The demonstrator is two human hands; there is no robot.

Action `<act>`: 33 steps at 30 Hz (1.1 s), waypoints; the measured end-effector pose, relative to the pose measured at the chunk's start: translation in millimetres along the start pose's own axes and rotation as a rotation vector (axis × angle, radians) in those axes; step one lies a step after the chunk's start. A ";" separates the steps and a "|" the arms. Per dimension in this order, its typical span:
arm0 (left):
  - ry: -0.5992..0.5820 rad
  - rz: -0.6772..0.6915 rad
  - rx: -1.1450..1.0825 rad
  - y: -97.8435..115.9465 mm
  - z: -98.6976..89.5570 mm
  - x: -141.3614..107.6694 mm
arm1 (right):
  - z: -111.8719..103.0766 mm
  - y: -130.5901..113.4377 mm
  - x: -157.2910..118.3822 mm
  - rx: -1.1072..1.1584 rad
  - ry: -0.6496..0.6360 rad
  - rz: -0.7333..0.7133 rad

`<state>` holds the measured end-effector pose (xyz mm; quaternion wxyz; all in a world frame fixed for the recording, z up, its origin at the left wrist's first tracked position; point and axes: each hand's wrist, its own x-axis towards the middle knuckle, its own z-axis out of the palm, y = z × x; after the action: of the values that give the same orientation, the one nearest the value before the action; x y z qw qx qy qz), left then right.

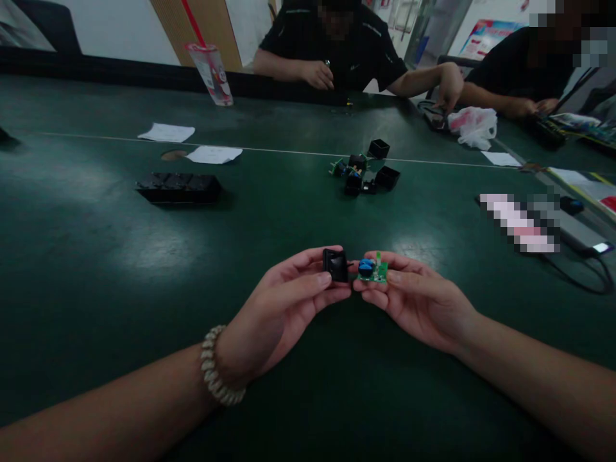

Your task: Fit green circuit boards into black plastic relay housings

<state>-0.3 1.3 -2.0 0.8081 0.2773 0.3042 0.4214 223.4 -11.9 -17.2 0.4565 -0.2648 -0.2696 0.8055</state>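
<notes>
A small black plastic case [335, 265] is held between the thumb and fingers of my left hand [283, 301], which wears a beaded bracelet [216, 369] at the wrist. Close beside it on the right, my right hand [423, 298] pinches a small green circuit board [378, 273] with a blue round part on its left side. The case and the board are held at about the same height above the green table [308, 398]. Whether a thin piece between them joins the two is too small to tell.
Black cases and green boards [359, 174] lie in a cluster beyond my hands. A black block row [180, 188] and papers [214, 154] lie left, with a cup [214, 74] behind. A pixelated object [520, 221] and a cable are right. Two people sit across, near a plastic bag [474, 125].
</notes>
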 end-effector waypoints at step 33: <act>0.223 0.002 0.023 -0.4 10.7 3.3 | -2.9 2.7 1.5 -0.138 0.038 -0.059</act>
<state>9.2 1.9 3.8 0.7656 0.2381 0.3968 0.4470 223.1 -11.3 -21.3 0.4660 -0.3029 -0.3234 0.7659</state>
